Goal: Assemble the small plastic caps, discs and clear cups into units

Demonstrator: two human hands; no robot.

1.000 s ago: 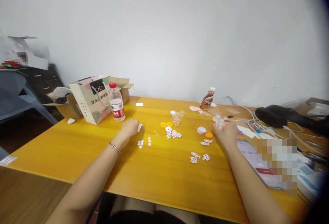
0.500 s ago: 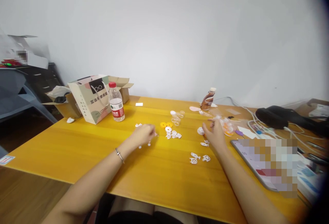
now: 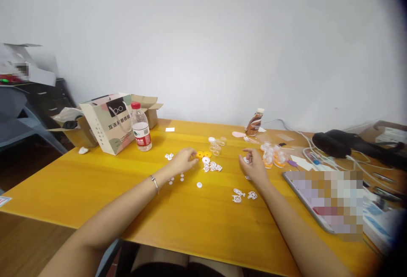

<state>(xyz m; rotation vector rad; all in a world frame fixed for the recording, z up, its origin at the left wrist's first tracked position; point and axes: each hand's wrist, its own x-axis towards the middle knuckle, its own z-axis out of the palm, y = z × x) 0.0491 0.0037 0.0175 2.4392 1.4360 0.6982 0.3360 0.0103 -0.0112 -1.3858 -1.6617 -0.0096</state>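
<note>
So both hands are apart over a wooden table [image 3: 152,226], in among lots of little plastic bits. Left hand [image 3: 184,161] is right by the yellow discs [image 3: 207,154], fingers curled; can't tell if it's pinching anything. Right hand [image 3: 254,170] is bent over a white ring [image 3: 246,159], and I can't tell if it's gripping that either, it's kinda blurry.

White openwork pieces [image 3: 213,167] sit between the hands, with clear rings [image 3: 216,147] behind. A lone white disc [image 3: 199,185] lies closer in, and clear-and-orange parts [image 3: 280,159] are just beyond the right hand. Looks like a small-parts handling step to me; lifting any of these calls for a light fingertip pinch without nudging neighbours.

Writing: paper bag [image 3: 110,126] shows 互连 and 眼镜 plus a glasses logo. Water bottle [image 3: 142,135] has a red-and-white label, text mostly unreadable. Brown bottle [image 3: 255,123]: lettering too blurred.
</note>
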